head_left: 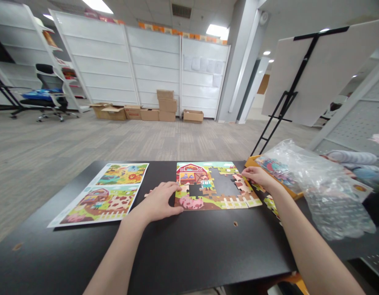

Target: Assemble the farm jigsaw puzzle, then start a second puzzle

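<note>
Black tabletop point(207, 246) fills the near part of my view, and the jigsaw puzzle point(207, 184) lies flat near its far edge, between the two hands. I can make out a red barn, a pink pig, a figure in a blue-green dress and a white fence; one large gap right of the middle and a smaller one on the left show dark surface through them.

I have the left hand point(164, 199) at the puzzle's left edge, palm down, thumb spread away from the fingers, fingertips at the border. On the other side, the right hand point(257, 176) reaches to the right edge, thumb and fingers drawn together beside the brown-patched cow pieces point(242, 184); from where I sit, I cannot tell whether it pinches one.

Loose pieces point(271, 205) lie by the right forearm, partly hidden. Left of the puzzle, I see a printed picture sheet point(106, 196) with two scenes, the lower one a farm. Over to the right, a crumpled clear plastic bag point(327, 196) partly covers a yellow box point(250, 161).
</note>
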Demonstrator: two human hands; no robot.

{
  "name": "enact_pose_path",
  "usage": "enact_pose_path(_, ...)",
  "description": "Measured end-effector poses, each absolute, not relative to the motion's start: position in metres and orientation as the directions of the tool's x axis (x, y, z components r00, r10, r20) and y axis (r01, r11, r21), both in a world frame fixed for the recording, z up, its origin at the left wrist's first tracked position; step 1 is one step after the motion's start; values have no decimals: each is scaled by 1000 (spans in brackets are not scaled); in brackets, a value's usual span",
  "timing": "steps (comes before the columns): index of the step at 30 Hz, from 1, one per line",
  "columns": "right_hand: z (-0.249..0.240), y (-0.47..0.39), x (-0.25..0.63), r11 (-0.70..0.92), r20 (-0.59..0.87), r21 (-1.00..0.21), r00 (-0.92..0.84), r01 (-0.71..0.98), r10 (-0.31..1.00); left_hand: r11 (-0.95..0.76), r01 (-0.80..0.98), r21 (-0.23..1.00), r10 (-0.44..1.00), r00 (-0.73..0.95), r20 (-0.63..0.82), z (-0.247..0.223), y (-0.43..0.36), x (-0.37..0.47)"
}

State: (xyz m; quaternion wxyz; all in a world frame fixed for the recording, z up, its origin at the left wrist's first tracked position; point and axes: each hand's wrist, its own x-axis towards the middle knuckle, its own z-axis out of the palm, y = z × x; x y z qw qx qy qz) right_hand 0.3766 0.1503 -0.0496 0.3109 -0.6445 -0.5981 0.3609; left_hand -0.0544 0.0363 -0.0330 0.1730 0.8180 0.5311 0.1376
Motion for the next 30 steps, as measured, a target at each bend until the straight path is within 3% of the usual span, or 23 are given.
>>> enact_pose_path(19,-48,149,375,-75,-89,-851,-2,520,996,-373,834,406,920,391,42,-23,33,-49)
enact_pose_path(22,-46,148,373,-26,-33,-758,2,651,999,-361,844,397,924,382,28,-23,32,-49)
enact_pose_path(26,-38,144,368,50,71,-478,-18,877,997,-356,848,393,925,379,21,-23,32,-50)
enact_pose_path(30,-16,126,345,151,137,-290,-115,945,984,-362,839,406,922,388,21,-25,33,-51)
